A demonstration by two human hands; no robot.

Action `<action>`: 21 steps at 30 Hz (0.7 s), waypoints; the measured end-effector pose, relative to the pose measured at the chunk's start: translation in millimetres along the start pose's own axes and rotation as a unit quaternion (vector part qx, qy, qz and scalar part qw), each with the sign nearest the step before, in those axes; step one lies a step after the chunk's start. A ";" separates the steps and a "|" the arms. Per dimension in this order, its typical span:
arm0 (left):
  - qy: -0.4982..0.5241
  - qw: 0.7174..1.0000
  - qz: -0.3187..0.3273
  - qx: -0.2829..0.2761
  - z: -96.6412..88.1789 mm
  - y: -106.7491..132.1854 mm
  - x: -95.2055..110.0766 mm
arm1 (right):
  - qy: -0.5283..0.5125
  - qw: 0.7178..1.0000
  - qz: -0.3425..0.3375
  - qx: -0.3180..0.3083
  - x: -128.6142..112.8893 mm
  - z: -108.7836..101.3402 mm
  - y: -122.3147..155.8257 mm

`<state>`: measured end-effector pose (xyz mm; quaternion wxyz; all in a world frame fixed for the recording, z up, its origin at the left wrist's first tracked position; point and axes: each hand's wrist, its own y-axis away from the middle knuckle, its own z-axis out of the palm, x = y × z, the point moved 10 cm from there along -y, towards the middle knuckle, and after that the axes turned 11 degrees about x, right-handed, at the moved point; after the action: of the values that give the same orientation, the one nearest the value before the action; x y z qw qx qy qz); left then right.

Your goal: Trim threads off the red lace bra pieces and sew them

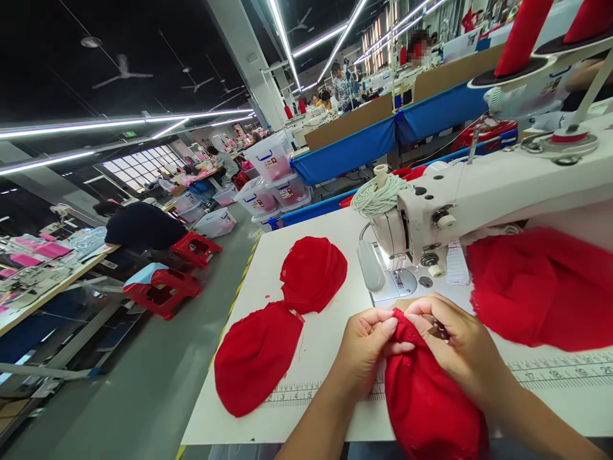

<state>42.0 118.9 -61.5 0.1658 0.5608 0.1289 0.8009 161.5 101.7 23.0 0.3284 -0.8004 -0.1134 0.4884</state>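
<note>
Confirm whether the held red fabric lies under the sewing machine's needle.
No, the left hand and right hand hold the red fabric in front of the sewing machine.

Grey floor (143, 390), dark ceiling (43, 57), glowing tube lights (282, 32), paned window (143, 167), red stools (163, 294)

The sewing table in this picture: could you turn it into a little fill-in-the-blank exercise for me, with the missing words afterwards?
1. The fingers of the left hand and right hand pinch the held cloth, whose colour is ____.
2. On the table, left of the sewing machine, the number of rounded cloth pieces is ____.
3. The large loose cloth lies on the picture's ____ side (left or right).
4. The drape along the facing benches is coloured ____.

Missing words: red; two; right; blue.
</note>
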 end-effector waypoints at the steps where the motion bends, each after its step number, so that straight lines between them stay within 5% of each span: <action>1: 0.002 1.000 -0.003 0.000 -0.5 -0.5 0.1 | -0.002 1.000 0.020 -0.006 2.5 -0.7 -1.0; 8: 0.006 1.000 -0.014 0.013 -2.0 0.7 0.4 | 0.037 0.995 0.069 -0.055 27.8 -16.9 5.7; 12: 0.000 1.000 -0.018 0.012 -0.7 2.1 -0.6 | 0.096 0.990 -0.041 -0.098 19.4 -20.0 10.3; 16: -0.002 1.000 -0.014 0.004 -0.7 1.2 -1.4 | 0.142 0.972 -0.170 -0.077 -1.7 -21.0 9.8; 21: -0.010 1.000 -0.011 -0.004 -0.9 1.5 -1.9 | 0.149 0.959 -0.226 -0.087 -9.3 -12.0 7.3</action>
<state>41.5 116.7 -62.8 0.1780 0.5669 0.1299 0.7938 166.1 86.5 28.6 0.3720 -0.8432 -0.2833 0.2652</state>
